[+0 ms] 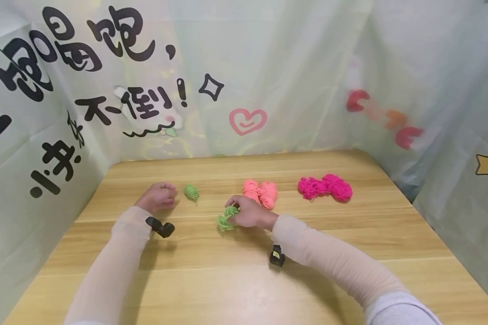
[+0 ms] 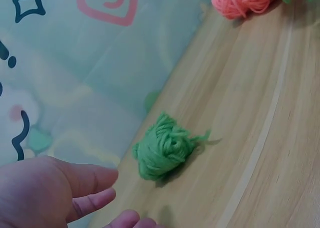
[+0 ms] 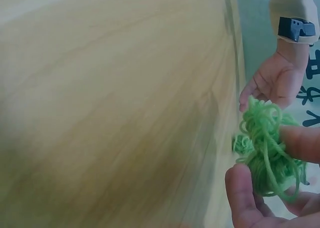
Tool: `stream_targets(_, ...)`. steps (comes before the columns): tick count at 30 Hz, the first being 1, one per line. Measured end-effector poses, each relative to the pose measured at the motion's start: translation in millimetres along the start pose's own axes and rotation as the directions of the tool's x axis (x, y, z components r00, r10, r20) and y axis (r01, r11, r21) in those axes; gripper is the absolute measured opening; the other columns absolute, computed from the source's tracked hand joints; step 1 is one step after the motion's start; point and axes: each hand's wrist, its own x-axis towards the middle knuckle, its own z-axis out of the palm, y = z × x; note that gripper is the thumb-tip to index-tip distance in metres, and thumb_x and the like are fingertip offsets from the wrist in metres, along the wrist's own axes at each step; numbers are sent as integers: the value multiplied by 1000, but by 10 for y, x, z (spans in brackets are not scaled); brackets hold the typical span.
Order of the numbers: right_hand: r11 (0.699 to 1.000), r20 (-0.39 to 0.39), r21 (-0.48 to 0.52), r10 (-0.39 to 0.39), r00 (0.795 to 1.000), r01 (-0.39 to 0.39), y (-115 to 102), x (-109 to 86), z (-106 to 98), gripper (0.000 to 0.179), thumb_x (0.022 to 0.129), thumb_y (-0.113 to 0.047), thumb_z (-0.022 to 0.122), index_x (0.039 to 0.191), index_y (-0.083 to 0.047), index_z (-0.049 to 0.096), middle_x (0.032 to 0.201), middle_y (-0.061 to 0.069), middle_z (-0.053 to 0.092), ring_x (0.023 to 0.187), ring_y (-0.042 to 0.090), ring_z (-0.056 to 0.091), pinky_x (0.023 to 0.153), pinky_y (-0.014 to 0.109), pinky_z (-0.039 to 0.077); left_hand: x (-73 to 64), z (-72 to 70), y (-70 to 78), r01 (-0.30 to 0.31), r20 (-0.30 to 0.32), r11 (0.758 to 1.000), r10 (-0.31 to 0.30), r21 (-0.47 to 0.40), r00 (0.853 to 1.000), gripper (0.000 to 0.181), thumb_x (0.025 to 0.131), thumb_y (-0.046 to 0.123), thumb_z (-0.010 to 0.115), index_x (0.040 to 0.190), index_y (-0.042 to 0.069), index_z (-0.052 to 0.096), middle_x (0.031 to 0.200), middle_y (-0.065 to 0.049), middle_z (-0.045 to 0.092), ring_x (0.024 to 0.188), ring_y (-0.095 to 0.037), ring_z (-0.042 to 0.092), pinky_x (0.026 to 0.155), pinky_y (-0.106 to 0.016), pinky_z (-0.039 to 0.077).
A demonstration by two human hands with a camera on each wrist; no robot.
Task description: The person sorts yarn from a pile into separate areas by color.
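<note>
My right hand [image 1: 248, 212] grips a loose bundle of green yarn [image 3: 270, 148], thumb on one side and fingers on the other, in front of the coral yarn. Strands loop out of the bundle in the right wrist view. A small green yarn ball [image 2: 165, 149] lies on the table with a short tail trailing from it. Just left of that ball is my left hand [image 1: 159, 197], its fingers relaxed and holding nothing; in the left wrist view the fingertips [image 2: 107, 177] are apart from the ball.
Two joined bunches of coral yarn [image 1: 268, 195] lie toward the back middle of the wooden table [image 1: 211, 280]. Magenta yarn [image 1: 336, 188] lies farther right. A printed curtain [image 1: 293, 81] hangs along the table's back and sides.
</note>
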Motion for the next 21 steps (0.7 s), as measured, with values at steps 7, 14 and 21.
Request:
stream_targets(7, 997, 22, 73, 39, 999, -40, 0, 63, 7, 33, 84, -14, 75, 113, -11, 60, 106, 5, 57, 97, 20, 55, 82, 33, 49, 49, 101, 46, -29, -51, 985, 39, 169, 998, 57, 100, 28, 55, 144, -1, 33, 120, -25, 48, 110, -38, 54, 94, -44, 49)
stream_targets(14, 987, 27, 149, 48, 998, -52, -27, 118, 22, 34, 85, -14, 74, 114, -8, 57, 109, 8, 56, 95, 21, 56, 74, 32, 53, 112, 257, 79, -49, -113, 928, 97, 368, 989, 56, 99, 41, 54, 139, 3, 43, 124, -30, 52, 88, -33, 66, 79, -41, 53)
stream_targets(21, 977, 15, 208, 53, 998, -55, -55, 162, 32, 33, 86, -11, 72, 114, -7, 57, 108, 9, 56, 92, 23, 57, 79, 40, 54, 181, 380, 161, 21, -152, 930, 38, 368, 988, 40, 96, 28, 59, 128, 5, 54, 127, -25, 51, 93, -32, 60, 76, -39, 49)
